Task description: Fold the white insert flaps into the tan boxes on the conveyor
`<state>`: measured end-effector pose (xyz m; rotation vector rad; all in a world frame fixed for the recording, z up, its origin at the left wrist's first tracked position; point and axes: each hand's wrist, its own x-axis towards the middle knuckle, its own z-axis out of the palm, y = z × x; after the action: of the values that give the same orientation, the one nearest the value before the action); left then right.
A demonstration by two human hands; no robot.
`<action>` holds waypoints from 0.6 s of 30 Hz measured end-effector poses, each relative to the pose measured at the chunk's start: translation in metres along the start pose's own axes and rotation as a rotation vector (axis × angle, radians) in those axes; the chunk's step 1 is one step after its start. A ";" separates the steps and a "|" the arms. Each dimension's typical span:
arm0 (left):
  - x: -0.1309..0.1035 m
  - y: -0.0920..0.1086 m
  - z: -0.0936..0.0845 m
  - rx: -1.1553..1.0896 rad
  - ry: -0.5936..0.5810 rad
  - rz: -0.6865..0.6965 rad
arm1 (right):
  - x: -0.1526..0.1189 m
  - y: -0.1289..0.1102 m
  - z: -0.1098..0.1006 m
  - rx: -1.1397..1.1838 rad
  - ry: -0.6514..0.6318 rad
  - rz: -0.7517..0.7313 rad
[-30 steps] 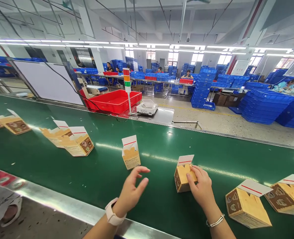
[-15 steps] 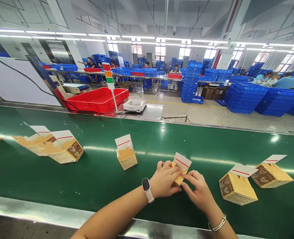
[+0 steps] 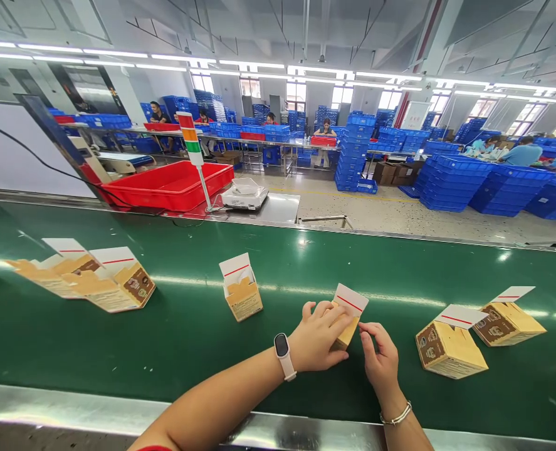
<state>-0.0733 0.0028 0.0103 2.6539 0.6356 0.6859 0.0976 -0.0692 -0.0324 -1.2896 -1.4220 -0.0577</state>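
My left hand (image 3: 319, 337), with a pale band at the wrist, is wrapped over a small yellow-brown carton (image 3: 346, 338) on the green belt. Its fingers lie across the top and its thumb is at the near side. The carton's white flap with a red line (image 3: 351, 300) stands up behind my fingers. Just right of the carton, my right hand (image 3: 381, 362) has its fingers curled in and its fingertips close to the carton's edge; I see nothing between them. Part of the carton is hidden under my left hand.
On the green conveyor belt (image 3: 188, 363), an open-topped carton (image 3: 244, 300) stands to the left and overlapping cartons (image 3: 113, 294) farther left. Two cartons with folded tops (image 3: 463, 351) sit at right. Beyond the belt are a red tray (image 3: 165, 188), a scale (image 3: 246, 195) and a signal light (image 3: 192, 141).
My right hand has drawn back from the carton's top to its right side, and its fingers have curled in. My left hand stays on the carton. The view has shifted slightly.
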 end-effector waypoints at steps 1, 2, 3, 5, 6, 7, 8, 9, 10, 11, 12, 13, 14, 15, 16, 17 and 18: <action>-0.005 -0.001 0.000 0.017 0.071 0.041 | 0.000 0.000 0.000 -0.010 0.022 -0.004; -0.012 -0.003 0.000 0.044 0.161 0.081 | 0.000 0.001 -0.001 -0.019 0.049 -0.012; -0.020 -0.006 -0.002 0.076 0.272 0.109 | 0.000 0.002 -0.001 -0.029 0.081 -0.023; -0.040 -0.017 -0.009 0.141 0.556 0.103 | -0.001 0.004 -0.003 -0.044 0.160 -0.059; -0.050 -0.025 -0.014 0.172 0.710 0.062 | -0.002 0.003 -0.004 -0.048 0.204 -0.083; -0.060 -0.034 -0.020 0.203 0.854 -0.007 | -0.002 0.001 -0.003 -0.050 0.250 -0.112; -0.069 -0.045 -0.025 0.228 0.975 -0.098 | -0.002 -0.003 -0.002 -0.044 0.292 -0.148; -0.077 -0.057 -0.031 0.239 1.062 -0.205 | -0.002 -0.009 0.000 -0.027 0.315 -0.192; -0.084 -0.068 -0.036 0.228 1.106 -0.319 | -0.001 -0.018 0.003 0.008 0.306 -0.241; -0.089 -0.079 -0.040 0.195 1.108 -0.429 | 0.000 -0.028 0.007 0.054 0.256 -0.291; -0.093 -0.087 -0.043 0.146 1.084 -0.521 | 0.001 -0.039 0.011 0.097 0.178 -0.342; -0.095 -0.094 -0.045 0.096 1.056 -0.584 | 0.003 -0.049 0.015 0.123 0.093 -0.393; -0.096 -0.096 -0.047 0.062 1.038 -0.608 | 0.005 -0.058 0.018 0.125 0.024 -0.437; -0.095 -0.095 -0.047 0.052 1.038 -0.590 | 0.007 -0.063 0.020 0.101 -0.006 -0.466; -0.094 -0.091 -0.047 0.054 1.045 -0.529 | 0.010 -0.064 0.020 0.054 0.013 -0.473; -0.092 -0.083 -0.047 0.055 1.037 -0.441 | 0.012 -0.061 0.017 -0.013 0.070 -0.451; -0.089 -0.073 -0.047 0.042 0.994 -0.339 | 0.015 -0.053 0.012 -0.091 0.148 -0.391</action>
<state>-0.1924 0.0297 -0.0141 1.9972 1.2920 1.8771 0.0564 -0.0725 0.0061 -1.0396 -1.5371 -0.4754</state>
